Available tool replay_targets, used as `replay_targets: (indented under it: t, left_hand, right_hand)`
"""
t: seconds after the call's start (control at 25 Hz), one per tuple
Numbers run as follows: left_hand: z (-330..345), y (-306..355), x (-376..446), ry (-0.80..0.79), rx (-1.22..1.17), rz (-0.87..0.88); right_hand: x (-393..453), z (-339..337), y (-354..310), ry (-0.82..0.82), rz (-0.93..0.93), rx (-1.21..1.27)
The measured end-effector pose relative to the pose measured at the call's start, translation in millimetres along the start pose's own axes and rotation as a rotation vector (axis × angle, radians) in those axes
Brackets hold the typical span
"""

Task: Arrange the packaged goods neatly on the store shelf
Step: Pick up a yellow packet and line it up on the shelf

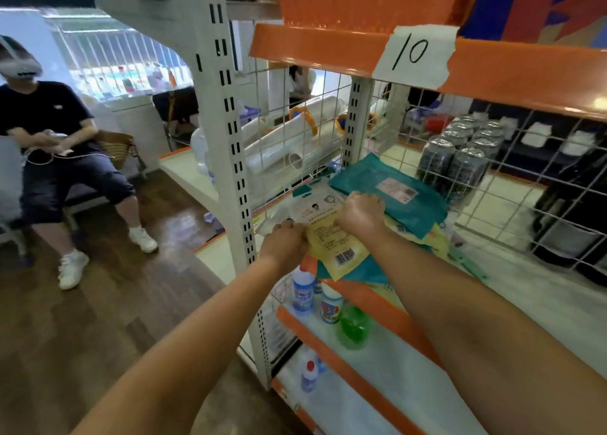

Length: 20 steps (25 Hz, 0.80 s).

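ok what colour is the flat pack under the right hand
Teal flat pack with a pale label, under the right hand; head view.

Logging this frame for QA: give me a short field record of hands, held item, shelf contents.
left hand: grips left edge of the yellow packet
right hand: presses on the packet's top
packet: overhangs the shelf edge, barcode toward camera
teal package: flat behind the packet
cans: beyond the wire mesh
shelf below: bottles
label: "10"
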<state>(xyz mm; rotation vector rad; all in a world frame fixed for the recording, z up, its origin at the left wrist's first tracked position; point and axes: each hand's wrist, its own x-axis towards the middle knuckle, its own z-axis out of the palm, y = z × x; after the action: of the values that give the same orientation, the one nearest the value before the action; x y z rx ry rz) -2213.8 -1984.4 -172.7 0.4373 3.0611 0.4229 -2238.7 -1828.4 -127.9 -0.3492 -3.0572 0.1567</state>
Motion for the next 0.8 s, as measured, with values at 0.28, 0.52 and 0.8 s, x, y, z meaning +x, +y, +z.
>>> replay_targets:
  t: [0.28,0.52,0.8]
  left_hand:
    - [0.8,-14.3,-0.9,0.000,-0.040,0.050]
    - [-6.2,-17.1,-12.5,0.009,-0.016,0.061]
    - [-14.9,-6.4,-37.6,-0.027,0.056,0.015]
  right_hand:
    - [-5.6,3.2,0.6,-0.085,0.104,0.216]
    - [-20.2,-12.1,3.5,-0.237,0.224,0.770]
    - [-70.9,-30.2,11.1,-0.265,0.314,1.243]
